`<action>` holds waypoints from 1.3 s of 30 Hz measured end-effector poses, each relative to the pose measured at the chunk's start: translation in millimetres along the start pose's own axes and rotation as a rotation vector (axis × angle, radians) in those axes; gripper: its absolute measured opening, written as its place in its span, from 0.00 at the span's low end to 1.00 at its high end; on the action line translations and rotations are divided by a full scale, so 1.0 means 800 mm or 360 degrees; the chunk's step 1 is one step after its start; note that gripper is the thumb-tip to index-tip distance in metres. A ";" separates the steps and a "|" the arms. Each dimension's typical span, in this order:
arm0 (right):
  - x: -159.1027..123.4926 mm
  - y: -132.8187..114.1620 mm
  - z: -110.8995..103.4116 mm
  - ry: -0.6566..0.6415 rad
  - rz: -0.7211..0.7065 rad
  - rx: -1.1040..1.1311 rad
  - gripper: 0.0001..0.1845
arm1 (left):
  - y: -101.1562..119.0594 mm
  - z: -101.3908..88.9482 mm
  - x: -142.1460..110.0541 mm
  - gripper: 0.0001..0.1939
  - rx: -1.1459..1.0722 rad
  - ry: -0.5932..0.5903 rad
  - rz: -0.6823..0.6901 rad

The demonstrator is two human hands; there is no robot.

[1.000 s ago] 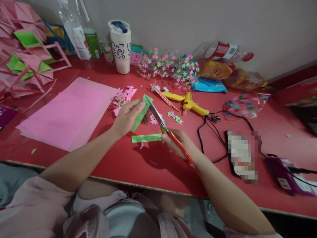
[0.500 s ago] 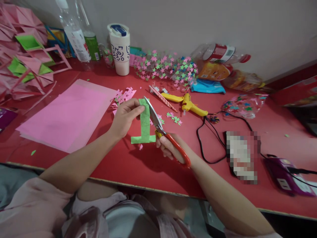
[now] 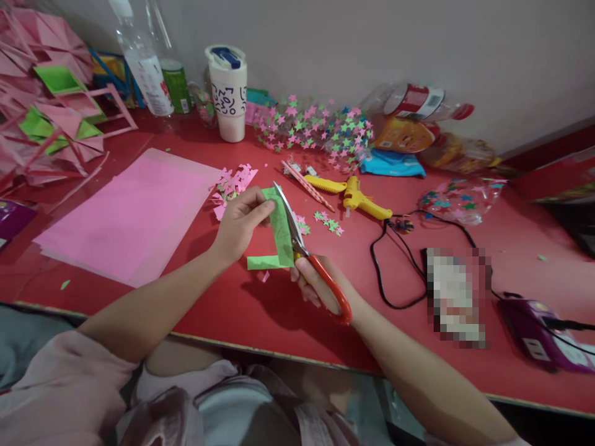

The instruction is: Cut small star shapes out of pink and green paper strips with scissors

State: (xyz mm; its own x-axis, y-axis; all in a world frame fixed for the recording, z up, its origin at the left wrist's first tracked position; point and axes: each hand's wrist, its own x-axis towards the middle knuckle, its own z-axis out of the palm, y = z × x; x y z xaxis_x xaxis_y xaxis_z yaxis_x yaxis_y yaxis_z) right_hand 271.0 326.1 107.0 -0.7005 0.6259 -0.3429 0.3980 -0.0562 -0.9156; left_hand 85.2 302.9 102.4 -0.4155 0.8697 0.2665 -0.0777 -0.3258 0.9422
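A strip of green paper (image 3: 281,229) hangs from my left hand (image 3: 240,220), its top end pinched between thumb and fingers. Faint drawn lines mark its face. Close to the red table top lies another green strip (image 3: 261,262), meeting the hanging one at its lower end; whether they are joined I cannot tell. My right hand (image 3: 320,282) is closed round the red handles of a pair of scissors (image 3: 328,282). Their blades run up along the right edge of the green paper, points near its top. Some fingers are hidden behind the handle.
Pink sheets (image 3: 134,217) lie at left, with cut pink scraps (image 3: 232,186) behind my left hand. Small paper stars (image 3: 328,223), a yellow glue gun (image 3: 362,199), and its black cord (image 3: 379,266) are beyond the scissors. A white tumbler (image 3: 229,93) stands at the back.
The green paper has tilted, its lower end swinging right toward the scissors. The lower strip now sticks out only to the left. The scissors' handles have moved slightly left and down.
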 end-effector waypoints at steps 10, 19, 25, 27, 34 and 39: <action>0.000 0.001 0.002 0.0062 -0.0015 0.0004 0.28 | -0.005 0.002 -0.002 0.13 -0.0037 0.0016 0.0014; -0.001 -0.004 0.000 0.0078 0.0007 -0.0002 0.24 | -0.002 0.002 -0.002 0.13 -0.0005 0.0027 -0.0001; -0.002 -0.007 -0.001 0.0119 0.0038 -0.0047 0.23 | 0.000 0.001 -0.001 0.12 -0.0021 0.0010 0.0008; -0.003 -0.008 -0.001 0.0126 0.0062 -0.0047 0.23 | 0.002 0.000 0.000 0.12 -0.0041 0.0011 0.0012; -0.004 -0.014 -0.002 0.0170 0.0091 -0.0044 0.20 | 0.001 -0.005 0.005 0.12 -0.0126 -0.0003 0.0016; -0.004 -0.018 -0.005 0.0198 0.0090 -0.0064 0.21 | 0.004 -0.009 0.007 0.09 -0.0232 -0.0058 -0.0166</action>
State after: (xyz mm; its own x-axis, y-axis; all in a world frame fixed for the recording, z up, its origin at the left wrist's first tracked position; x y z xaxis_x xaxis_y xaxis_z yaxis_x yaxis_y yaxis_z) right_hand 269.5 327.9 122.0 -0.5984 0.7143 -0.3629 0.4600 -0.0646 -0.8856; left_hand 76.1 304.3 105.6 -0.3656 0.9135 0.1788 -0.2504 -0.2815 0.9263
